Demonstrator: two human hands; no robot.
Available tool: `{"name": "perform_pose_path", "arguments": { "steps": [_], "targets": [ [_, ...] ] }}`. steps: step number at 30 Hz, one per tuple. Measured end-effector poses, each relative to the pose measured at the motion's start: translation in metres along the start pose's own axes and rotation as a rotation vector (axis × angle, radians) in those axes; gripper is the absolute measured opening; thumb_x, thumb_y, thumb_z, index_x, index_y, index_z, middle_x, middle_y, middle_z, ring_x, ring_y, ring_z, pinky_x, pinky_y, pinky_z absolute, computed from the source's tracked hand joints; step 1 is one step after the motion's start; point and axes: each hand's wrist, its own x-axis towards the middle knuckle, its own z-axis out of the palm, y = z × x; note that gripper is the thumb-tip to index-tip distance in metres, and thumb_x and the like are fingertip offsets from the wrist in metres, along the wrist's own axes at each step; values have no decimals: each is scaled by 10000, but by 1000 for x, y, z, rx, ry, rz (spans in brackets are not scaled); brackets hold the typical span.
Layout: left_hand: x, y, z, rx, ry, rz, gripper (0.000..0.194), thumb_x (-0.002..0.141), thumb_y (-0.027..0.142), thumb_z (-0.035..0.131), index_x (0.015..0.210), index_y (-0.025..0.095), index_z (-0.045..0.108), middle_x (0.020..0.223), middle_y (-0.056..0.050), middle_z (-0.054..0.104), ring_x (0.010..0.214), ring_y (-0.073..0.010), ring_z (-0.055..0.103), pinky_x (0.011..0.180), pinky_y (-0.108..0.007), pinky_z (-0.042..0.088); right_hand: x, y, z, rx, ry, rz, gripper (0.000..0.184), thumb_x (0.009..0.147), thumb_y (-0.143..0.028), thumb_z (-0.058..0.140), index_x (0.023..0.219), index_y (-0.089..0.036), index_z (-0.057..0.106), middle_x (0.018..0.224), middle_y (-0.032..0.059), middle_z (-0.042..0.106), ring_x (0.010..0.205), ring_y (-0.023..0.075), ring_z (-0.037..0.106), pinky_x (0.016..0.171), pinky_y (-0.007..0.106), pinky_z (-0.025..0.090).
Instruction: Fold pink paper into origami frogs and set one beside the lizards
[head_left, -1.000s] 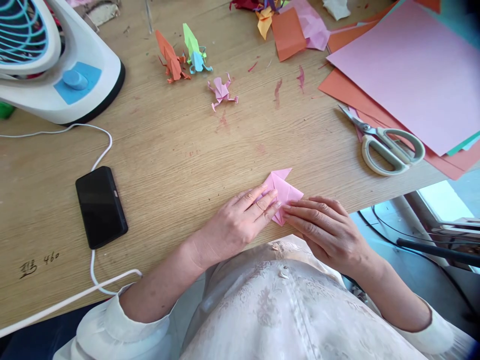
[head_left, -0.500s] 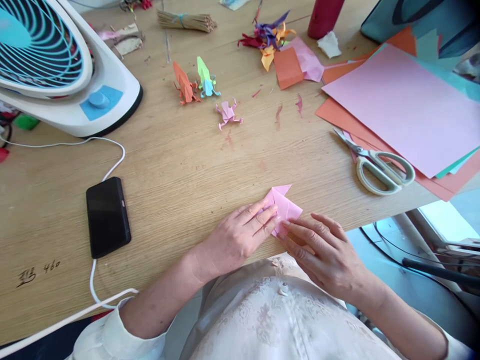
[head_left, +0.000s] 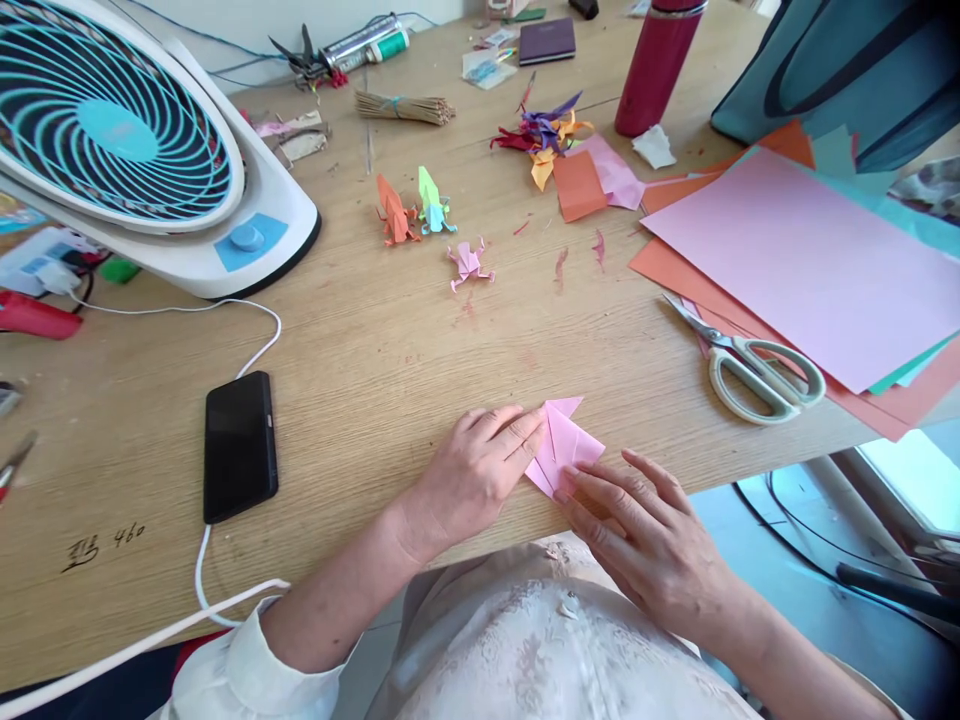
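Note:
A folded pink paper piece (head_left: 564, 443) lies flat near the front edge of the wooden table (head_left: 390, 370). My left hand (head_left: 475, 474) rests on its left edge, fingers stretched out and pressing down. My right hand (head_left: 643, 533) comes from the lower right, its fingers extended with the tips touching the paper's lower corner. Both hands lie flat and neither lifts the paper. Further back stand three small origami figures: an orange one (head_left: 394, 212), a green and blue one (head_left: 433, 203) and a pink frog (head_left: 469, 263).
Grey-handled scissors (head_left: 752, 362) lie at the right on a stack of pink and orange sheets (head_left: 810, 258). A black phone (head_left: 240, 445) on a white cable is at the left, a white and teal fan (head_left: 142, 160) behind it. A red bottle (head_left: 658, 62) and paper scraps (head_left: 570, 165) sit at the back.
The view has tilted up, showing more of the table's back. My left fingers have slid off toward the paper's left edge; my right hand has drawn down to its lower corner.

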Motion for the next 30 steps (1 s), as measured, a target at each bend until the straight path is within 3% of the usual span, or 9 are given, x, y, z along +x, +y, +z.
{"name": "perform_pose_path", "arguments": {
  "steps": [11,22,30],
  "targets": [
    [12,1,-3,56,-61,-46,358,984,126,425,1310,80,566,1353,-132,608,1159,-238,559,941,-392,488,0,1,2,18,14,2,296,958,-81,464,1180,-112,657,1248,165,677,1208,316,592,1072,585,369],
    [24,6,-10,-124,-79,-166,312,924,95,482,1208,86,612,1209,-120,646,1081,-245,582,934,-393,525,0,0,3,19,30,23,302,969,-104,436,1167,-151,659,1245,142,683,1221,297,587,1090,576,363],
    [18,15,8,-43,93,-219,282,987,230,530,1232,103,589,1202,-119,658,1068,-226,604,911,-374,524,0,1,4,25,19,16,295,958,-101,464,1180,-124,658,1255,165,674,1212,316,593,1077,588,363]
  ]
}}
